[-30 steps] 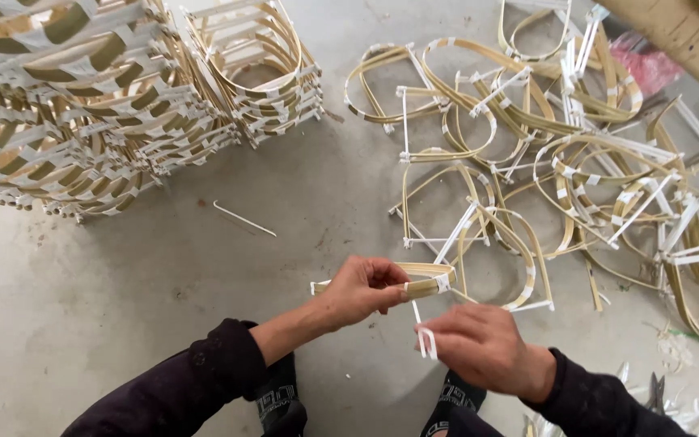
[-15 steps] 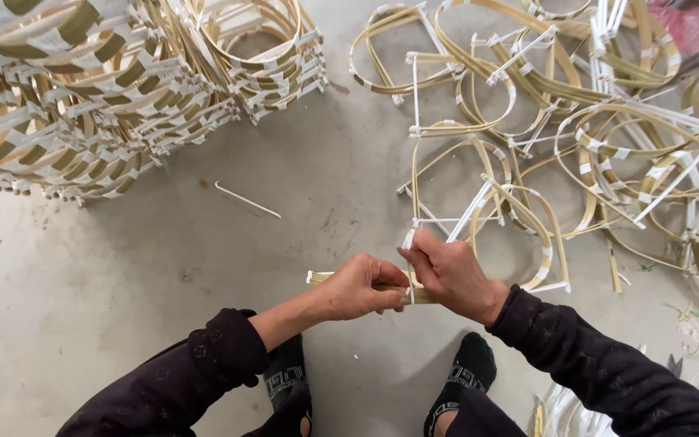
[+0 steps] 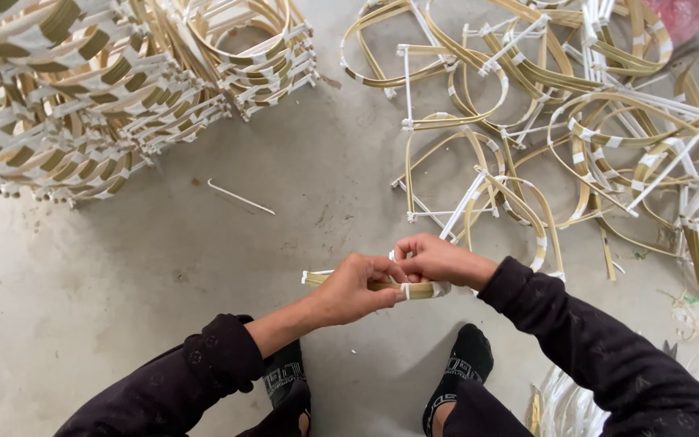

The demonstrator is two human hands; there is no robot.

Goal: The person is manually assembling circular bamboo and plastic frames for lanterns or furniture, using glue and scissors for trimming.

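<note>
Strip (image 3: 366, 284): one, tan, flat, held level between both hands above the concrete floor (image 3: 123, 267); its left end juts past the left fingers, its right end, wrapped in white tape (image 3: 438, 288), juts just past the right fingers.

Left hand (image 3: 353, 287): one, fingers closed around the strip's middle, thumb on top.

Right hand (image 3: 438, 260): one, fingers curled down onto the strip just right of the left fingertips, pinching at the white binding; the two hands touch.

Loose stick (image 3: 240, 197): one, thin, white, on the floor well beyond the left fingers.

Stacked frames (image 3: 82, 89): too many to count, tan bands with white bindings, piled far up-left of the fingers.

Loose frames (image 3: 576, 113): too many to count, bent loops with white crossbars, scattered beyond and right of the right fingers; the nearest lies just behind the right hand.

Feet in black socks (image 3: 455, 380): two, below the hands.
</note>
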